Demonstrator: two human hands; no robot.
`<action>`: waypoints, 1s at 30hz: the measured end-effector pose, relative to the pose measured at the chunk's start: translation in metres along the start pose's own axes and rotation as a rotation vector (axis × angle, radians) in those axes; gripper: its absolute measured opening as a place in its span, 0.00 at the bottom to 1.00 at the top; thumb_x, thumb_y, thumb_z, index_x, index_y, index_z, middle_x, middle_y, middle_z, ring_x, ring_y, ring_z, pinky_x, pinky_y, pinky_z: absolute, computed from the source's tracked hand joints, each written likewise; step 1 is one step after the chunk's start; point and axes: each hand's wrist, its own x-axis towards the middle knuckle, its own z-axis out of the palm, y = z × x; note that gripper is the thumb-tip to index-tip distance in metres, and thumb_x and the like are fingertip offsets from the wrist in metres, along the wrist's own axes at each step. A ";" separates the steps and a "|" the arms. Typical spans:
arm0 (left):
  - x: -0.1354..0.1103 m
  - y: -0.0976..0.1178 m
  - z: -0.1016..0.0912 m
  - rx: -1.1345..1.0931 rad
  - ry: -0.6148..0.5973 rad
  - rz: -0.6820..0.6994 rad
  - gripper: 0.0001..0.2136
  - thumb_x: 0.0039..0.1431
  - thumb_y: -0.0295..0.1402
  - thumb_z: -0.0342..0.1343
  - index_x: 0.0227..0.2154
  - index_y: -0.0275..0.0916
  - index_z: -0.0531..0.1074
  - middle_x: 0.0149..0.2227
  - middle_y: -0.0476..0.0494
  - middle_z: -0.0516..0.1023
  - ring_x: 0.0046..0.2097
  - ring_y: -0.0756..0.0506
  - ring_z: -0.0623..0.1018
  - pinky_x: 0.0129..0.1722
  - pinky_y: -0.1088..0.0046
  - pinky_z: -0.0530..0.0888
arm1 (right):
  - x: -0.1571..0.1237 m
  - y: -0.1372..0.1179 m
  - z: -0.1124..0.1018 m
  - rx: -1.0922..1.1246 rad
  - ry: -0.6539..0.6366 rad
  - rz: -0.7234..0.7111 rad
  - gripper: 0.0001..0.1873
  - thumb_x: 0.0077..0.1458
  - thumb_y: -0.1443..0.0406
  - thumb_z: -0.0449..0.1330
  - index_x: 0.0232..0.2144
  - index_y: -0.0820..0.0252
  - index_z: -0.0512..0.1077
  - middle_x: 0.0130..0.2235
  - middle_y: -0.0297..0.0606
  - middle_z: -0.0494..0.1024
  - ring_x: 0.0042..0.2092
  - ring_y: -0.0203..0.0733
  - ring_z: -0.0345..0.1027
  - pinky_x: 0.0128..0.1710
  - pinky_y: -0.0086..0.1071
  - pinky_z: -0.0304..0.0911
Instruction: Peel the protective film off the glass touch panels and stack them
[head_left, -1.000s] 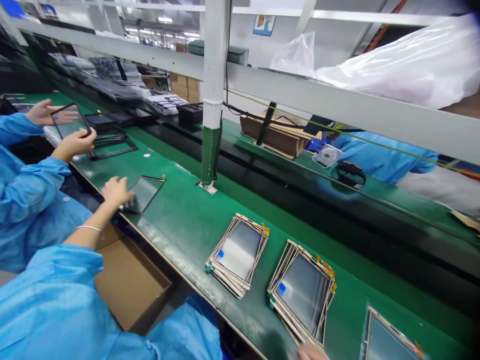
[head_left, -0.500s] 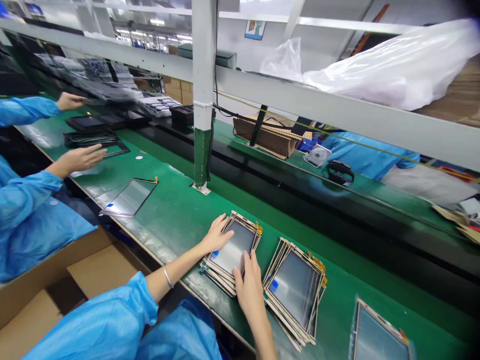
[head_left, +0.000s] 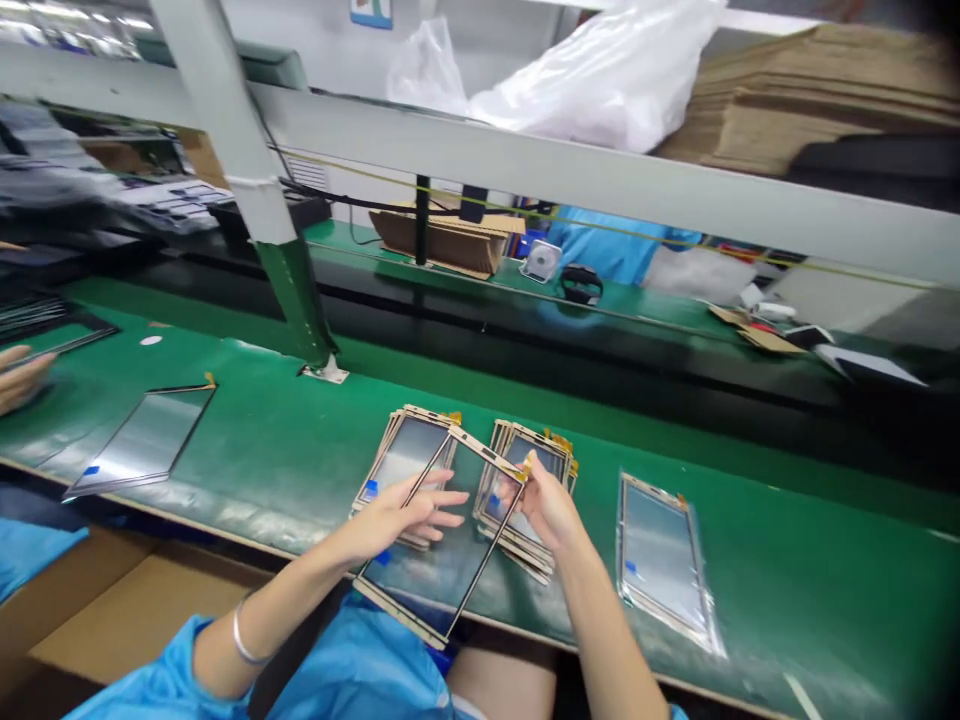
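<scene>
A clear glass touch panel point(head_left: 442, 570) with a dark border, pale end strips and a blue tab is raised, tilted, over the bench's front edge. My left hand point(head_left: 405, 515) holds its left edge, fingers spread against the glass. At the upper right corner, beside the orange flex tail, my right hand point(head_left: 551, 505) pinches the panel. Behind it lie two stacks of similar panels, a left stack point(head_left: 412, 440) and a right stack point(head_left: 529, 450), both partly covered by my hands and the held panel.
Farther right on the green bench point(head_left: 787, 570) lies a panel in clear film point(head_left: 664, 560). Another panel point(head_left: 150, 435) rests at the left, near a co-worker's hand point(head_left: 22, 380). A post point(head_left: 289, 280) rises behind, and an open carton point(head_left: 142, 610) stands below the front edge.
Both hands were on the left stack; now they hold one panel up, nearer my body. The view has swung right, bringing the whole film-covered panel into sight.
</scene>
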 end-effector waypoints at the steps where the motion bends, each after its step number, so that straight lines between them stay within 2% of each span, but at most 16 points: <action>1: -0.001 0.001 0.004 0.019 -0.016 -0.026 0.22 0.59 0.39 0.55 0.54 0.40 0.61 0.57 0.30 0.68 0.50 0.39 0.76 0.42 0.67 0.72 | -0.007 -0.007 -0.004 -0.072 -0.018 -0.016 0.31 0.43 0.38 0.58 0.21 0.63 0.70 0.20 0.41 0.74 0.20 0.36 0.65 0.18 0.26 0.56; 4: 0.001 0.001 0.014 0.020 -0.057 -0.069 0.20 0.58 0.40 0.56 0.51 0.39 0.63 0.56 0.30 0.70 0.50 0.39 0.77 0.42 0.67 0.73 | -0.031 -0.013 -0.007 -0.318 0.012 -0.155 0.29 0.45 0.41 0.59 0.19 0.62 0.70 0.20 0.38 0.73 0.20 0.35 0.63 0.19 0.27 0.57; 8: 0.001 0.006 0.018 0.025 -0.161 -0.091 0.20 0.58 0.39 0.56 0.51 0.39 0.63 0.54 0.30 0.71 0.49 0.39 0.77 0.42 0.66 0.73 | -0.058 0.009 -0.014 -0.524 0.231 -0.386 0.23 0.54 0.48 0.54 0.22 0.60 0.70 0.19 0.33 0.69 0.20 0.35 0.62 0.21 0.28 0.59; 10: -0.003 0.012 0.018 0.132 -0.218 -0.097 0.18 0.61 0.39 0.53 0.52 0.40 0.63 0.54 0.31 0.72 0.49 0.40 0.77 0.42 0.67 0.74 | -0.066 0.017 -0.021 -0.638 0.179 -0.451 0.21 0.57 0.52 0.53 0.22 0.59 0.70 0.20 0.33 0.69 0.21 0.36 0.63 0.22 0.28 0.60; 12: -0.009 0.019 0.018 0.302 -0.277 -0.105 0.17 0.63 0.39 0.50 0.53 0.41 0.64 0.52 0.33 0.74 0.47 0.42 0.78 0.41 0.68 0.74 | -0.070 0.013 -0.026 -0.762 0.059 -0.489 0.16 0.58 0.57 0.54 0.25 0.60 0.72 0.24 0.35 0.73 0.26 0.37 0.66 0.28 0.29 0.62; 14: -0.014 0.025 0.019 0.483 -0.342 -0.091 0.17 0.64 0.39 0.48 0.54 0.42 0.65 0.50 0.36 0.76 0.44 0.44 0.79 0.39 0.71 0.75 | -0.071 -0.001 -0.024 -0.838 -0.055 -0.506 0.09 0.57 0.62 0.56 0.34 0.59 0.74 0.30 0.36 0.75 0.32 0.38 0.68 0.33 0.30 0.64; 16: -0.018 0.029 0.021 0.623 -0.400 -0.056 0.17 0.65 0.38 0.45 0.54 0.43 0.65 0.48 0.39 0.77 0.43 0.45 0.80 0.38 0.73 0.75 | -0.072 -0.021 -0.018 -0.870 -0.183 -0.497 0.09 0.56 0.65 0.57 0.40 0.57 0.73 0.34 0.36 0.75 0.34 0.37 0.68 0.35 0.30 0.64; 19: -0.021 0.032 0.025 0.719 -0.456 -0.048 0.17 0.66 0.37 0.43 0.55 0.44 0.64 0.49 0.41 0.77 0.43 0.45 0.80 0.39 0.73 0.75 | -0.074 -0.043 -0.006 -0.911 -0.317 -0.504 0.06 0.57 0.68 0.56 0.33 0.57 0.75 0.32 0.34 0.75 0.34 0.36 0.68 0.35 0.28 0.63; 21: -0.022 0.034 0.027 0.701 -0.470 -0.053 0.17 0.66 0.38 0.42 0.55 0.45 0.64 0.49 0.40 0.76 0.44 0.44 0.79 0.39 0.72 0.75 | -0.077 -0.047 0.000 -0.917 -0.297 -0.565 0.07 0.58 0.69 0.56 0.30 0.58 0.74 0.30 0.34 0.74 0.33 0.36 0.68 0.35 0.28 0.63; 23: -0.022 0.036 0.029 0.638 -0.478 -0.064 0.18 0.66 0.40 0.43 0.55 0.45 0.64 0.50 0.39 0.76 0.45 0.44 0.79 0.39 0.72 0.75 | -0.082 -0.043 0.002 -0.903 -0.240 -0.690 0.07 0.59 0.69 0.56 0.32 0.58 0.74 0.31 0.35 0.74 0.33 0.36 0.69 0.34 0.28 0.64; 26: -0.022 0.037 0.030 0.525 -0.503 -0.144 0.18 0.65 0.42 0.45 0.54 0.44 0.64 0.51 0.38 0.75 0.46 0.43 0.79 0.39 0.70 0.75 | -0.087 -0.033 0.000 -0.881 -0.177 -0.919 0.08 0.59 0.71 0.55 0.36 0.58 0.74 0.32 0.37 0.75 0.34 0.37 0.69 0.33 0.29 0.66; 30: -0.021 0.040 0.034 0.409 -0.562 -0.254 0.17 0.64 0.42 0.46 0.53 0.43 0.63 0.52 0.37 0.74 0.48 0.42 0.78 0.40 0.69 0.74 | -0.090 -0.026 -0.004 -0.905 -0.128 -1.084 0.11 0.57 0.74 0.55 0.38 0.57 0.73 0.33 0.37 0.75 0.35 0.37 0.69 0.33 0.30 0.67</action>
